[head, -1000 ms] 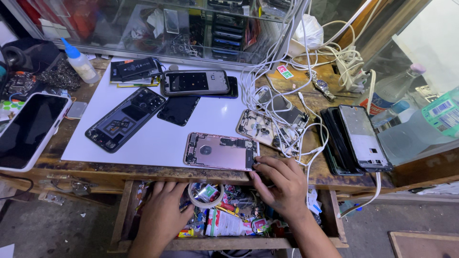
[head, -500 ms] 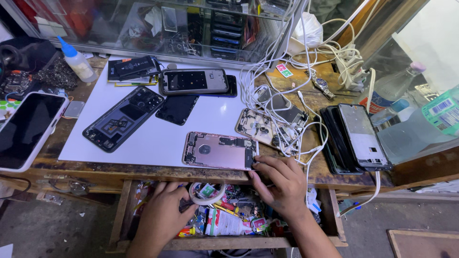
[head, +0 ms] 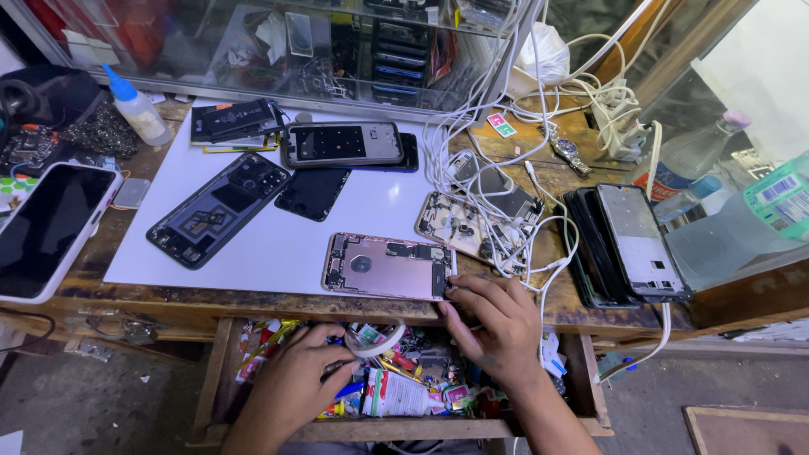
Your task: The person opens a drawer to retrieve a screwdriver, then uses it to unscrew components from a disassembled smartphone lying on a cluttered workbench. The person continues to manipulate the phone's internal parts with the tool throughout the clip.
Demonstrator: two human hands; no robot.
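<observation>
An opened pink phone body [head: 386,266] lies on a white mat [head: 278,227] near the bench's front edge. My right hand [head: 493,324] rests at that edge with its fingertips touching the phone's right end. My left hand [head: 295,389] is down in the open wooden drawer [head: 221,379], fingers curled among small tools and packets beside a roll of tape [head: 375,339]. Whether it holds anything is hidden.
A black phone frame [head: 217,210], dark screen panel [head: 313,192] and grey phone shell [head: 341,144] lie on the mat. White cables [head: 472,168] tangle over parts at right. Stacked phones [head: 628,244], a white-cased phone [head: 46,227], a squeeze bottle [head: 135,108] and glass cabinet [head: 337,42] surround.
Both hands have barely shifted. The left hand has dug slightly deeper among the drawer's contents, while the right hand stays at the pink phone's corner.
</observation>
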